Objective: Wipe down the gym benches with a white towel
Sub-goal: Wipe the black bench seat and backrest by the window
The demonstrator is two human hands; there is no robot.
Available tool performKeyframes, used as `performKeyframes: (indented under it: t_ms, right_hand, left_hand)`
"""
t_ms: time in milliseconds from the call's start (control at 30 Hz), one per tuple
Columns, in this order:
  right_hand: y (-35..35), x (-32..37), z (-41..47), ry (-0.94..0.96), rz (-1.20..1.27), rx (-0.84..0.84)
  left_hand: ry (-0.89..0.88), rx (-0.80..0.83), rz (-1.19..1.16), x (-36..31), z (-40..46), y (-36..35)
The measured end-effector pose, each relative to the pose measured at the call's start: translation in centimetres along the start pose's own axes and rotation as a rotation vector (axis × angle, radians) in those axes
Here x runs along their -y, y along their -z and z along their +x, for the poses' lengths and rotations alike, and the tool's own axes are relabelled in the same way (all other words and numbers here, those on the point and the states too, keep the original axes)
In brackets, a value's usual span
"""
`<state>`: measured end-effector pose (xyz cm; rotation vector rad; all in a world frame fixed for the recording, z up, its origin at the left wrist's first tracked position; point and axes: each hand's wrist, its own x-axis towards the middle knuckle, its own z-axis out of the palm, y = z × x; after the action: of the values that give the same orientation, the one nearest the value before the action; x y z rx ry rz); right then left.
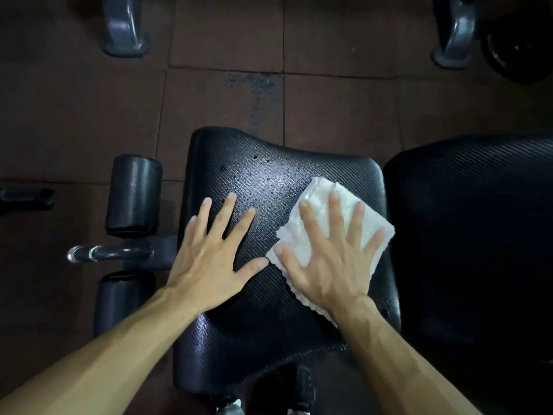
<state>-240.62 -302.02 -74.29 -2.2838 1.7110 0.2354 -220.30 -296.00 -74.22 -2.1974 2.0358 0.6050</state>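
The folded white terry-cloth towel lies flat on the right half of the black textured vinyl seat pad of the gym bench, near the edge that faces the neighbouring black padded backrest. The towel appears light, soft and limp; it will likely bunch or unfold if dragged by one corner, so it is best controlled by a flat palm over its centre, with the fingers spread toward its edges. The pad surface looks firm but cushioned, and droplets are visible on its far portion, so it may be slick there. The right hand is released and fully spread, with palm and straight fingers pressing down on the towel and gripping nothing. The left hand is likewise released and spread, resting flat on the bare pad just beside the towel, its thumb tip close to the cloth's near-left corner. Two black cylindrical foam rollers sit to the left of the pad, above the dark rubber-tiled floor.
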Motion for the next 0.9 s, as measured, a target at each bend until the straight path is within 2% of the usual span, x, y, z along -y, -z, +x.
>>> performKeyframes:
  t_ms: [500,900]
  right_hand:
    - [1.2,-1.4,3.3,0.086,-0.004,0.019]
    - [2.6,-3.3,8.6,0.258,-0.108,0.011]
  left_hand:
    - [-0.084,0.032,0.071,-0.5,5.5,2.0]
    - [0.024,-0.017,0.006,-1.8,9.0,2.6]
